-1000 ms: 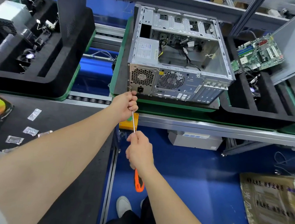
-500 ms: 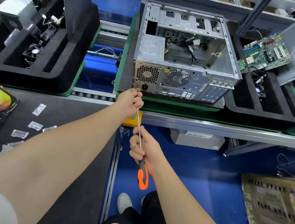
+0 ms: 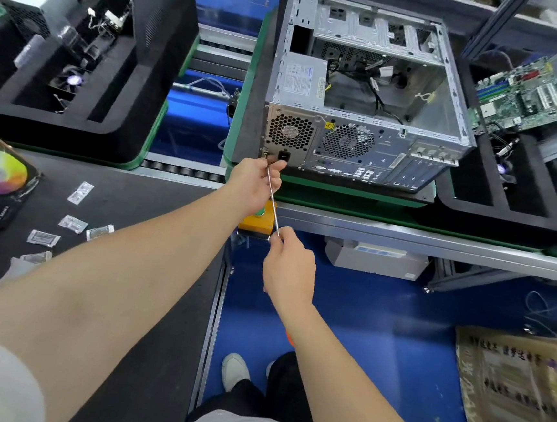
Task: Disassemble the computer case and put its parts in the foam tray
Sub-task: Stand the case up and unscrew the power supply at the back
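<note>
CASE: upper centre, side open | DONE: motherboard in tray, upper right | TO DO: PSU, cables | HANDS: left hand curled round screwdriver shaft at rear PSU screw; right hand grips handle end.

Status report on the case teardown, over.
Left hand pinches screwdriver near tip, right hand grips it lower. Tip at computer case rear, lower-left corner. Nothing blocking.
</note>
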The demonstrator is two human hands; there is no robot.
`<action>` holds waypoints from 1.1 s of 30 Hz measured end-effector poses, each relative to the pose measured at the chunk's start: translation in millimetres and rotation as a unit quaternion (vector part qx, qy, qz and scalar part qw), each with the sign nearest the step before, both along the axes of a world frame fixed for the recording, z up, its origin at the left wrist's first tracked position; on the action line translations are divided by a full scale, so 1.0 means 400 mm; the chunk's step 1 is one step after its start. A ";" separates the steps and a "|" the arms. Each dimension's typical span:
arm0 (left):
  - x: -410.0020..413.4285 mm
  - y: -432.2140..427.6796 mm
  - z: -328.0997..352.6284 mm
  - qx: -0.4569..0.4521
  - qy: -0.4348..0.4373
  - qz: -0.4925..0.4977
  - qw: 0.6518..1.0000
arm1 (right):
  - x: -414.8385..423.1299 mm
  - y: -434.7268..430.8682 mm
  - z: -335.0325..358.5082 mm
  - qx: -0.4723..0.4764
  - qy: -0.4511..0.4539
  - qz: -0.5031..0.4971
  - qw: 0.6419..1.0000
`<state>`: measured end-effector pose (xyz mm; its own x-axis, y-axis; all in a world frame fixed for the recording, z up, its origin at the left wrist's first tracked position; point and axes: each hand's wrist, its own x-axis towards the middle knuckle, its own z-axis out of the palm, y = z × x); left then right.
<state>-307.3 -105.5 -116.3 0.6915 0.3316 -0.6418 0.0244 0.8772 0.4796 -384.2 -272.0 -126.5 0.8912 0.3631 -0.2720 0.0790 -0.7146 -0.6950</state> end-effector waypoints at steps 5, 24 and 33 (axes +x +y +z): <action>0.019 -0.003 0.002 0.007 0.025 0.029 0.999 | 0.009 -0.006 -0.020 -0.098 -0.085 0.008 0.991; 0.013 0.007 -0.012 -0.001 0.024 -0.010 1.000 | 0.003 -0.013 -0.012 0.232 0.249 -0.006 0.940; 0.012 0.021 -0.009 -0.045 -0.010 -0.008 0.999 | -0.004 -0.014 -0.012 0.529 0.592 -0.070 0.604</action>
<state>-302.4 -97.0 -119.9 0.7088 0.2624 -0.6548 0.0300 0.9162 0.3997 -386.0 -277.6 -131.2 0.3408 0.8356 -0.4307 -0.9309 0.2358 -0.2791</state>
